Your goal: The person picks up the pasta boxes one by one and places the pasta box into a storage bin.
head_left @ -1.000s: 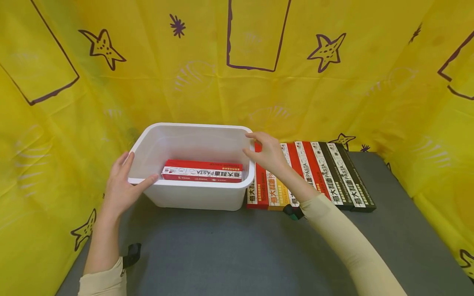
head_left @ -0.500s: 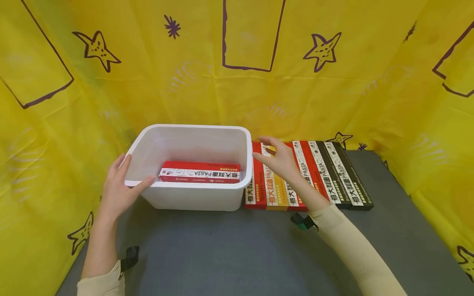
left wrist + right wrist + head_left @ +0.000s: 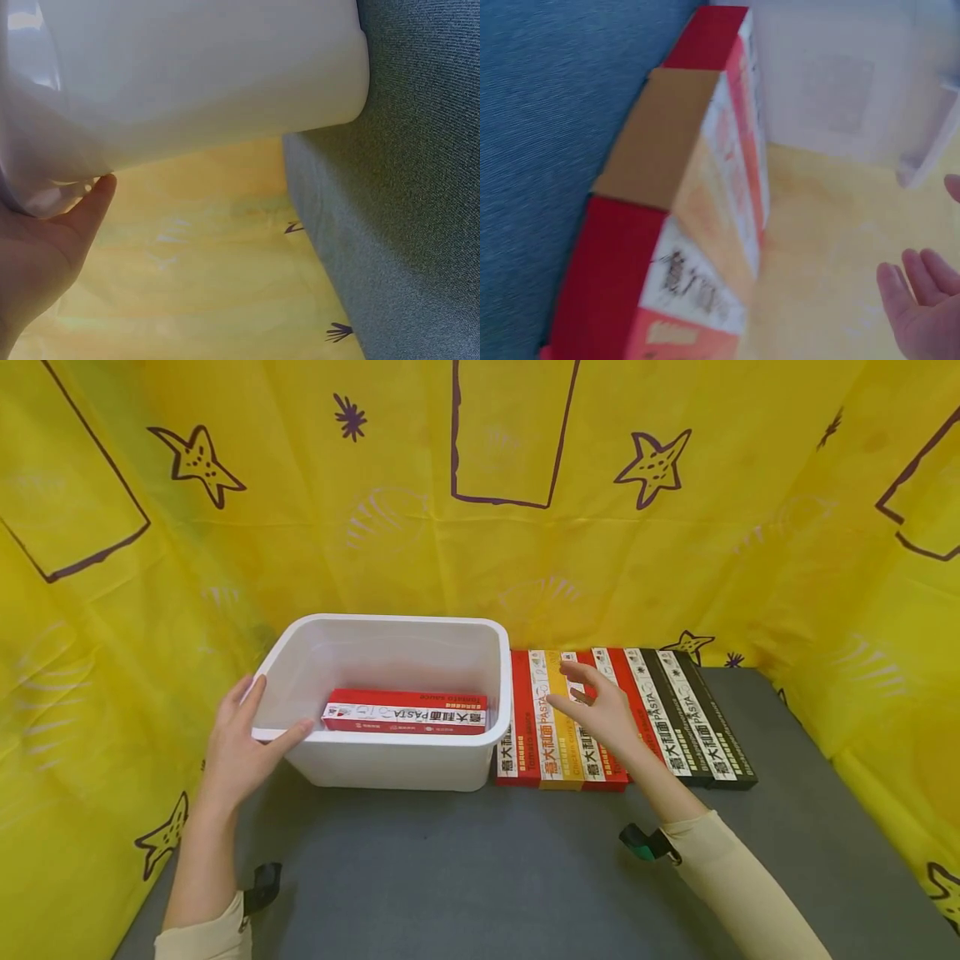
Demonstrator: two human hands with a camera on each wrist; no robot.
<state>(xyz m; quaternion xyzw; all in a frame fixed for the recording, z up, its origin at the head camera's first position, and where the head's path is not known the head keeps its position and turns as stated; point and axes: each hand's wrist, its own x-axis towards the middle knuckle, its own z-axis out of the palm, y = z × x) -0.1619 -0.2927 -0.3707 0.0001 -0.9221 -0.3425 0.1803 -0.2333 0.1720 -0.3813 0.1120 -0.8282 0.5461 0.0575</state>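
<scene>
My left hand (image 3: 242,739) holds the near left corner of a white plastic bin (image 3: 397,762), thumb along the front rim and fingers at the side. In the left wrist view a fingertip lies against the bin (image 3: 217,71) just under its rim. A red-and-white pasta box (image 3: 405,712) lies inside the bin. My right hand (image 3: 606,708), fingers apart and slightly bent, is over the row of pasta boxes with nothing in it. Below it are a yellow pasta box (image 3: 570,764) and red pasta boxes (image 3: 528,752); part of the row is hidden by the hand.
Black pasta boxes (image 3: 697,718) end the row at the right. The row begins close beside the bin's right wall. A grey cloth-covered table (image 3: 450,868) lies beneath everything. A yellow printed curtain (image 3: 390,560) stands behind and along both sides.
My right hand has moved away from the bin's right rim, rightward over the pasta boxes. My left hand stays on the bin's corner.
</scene>
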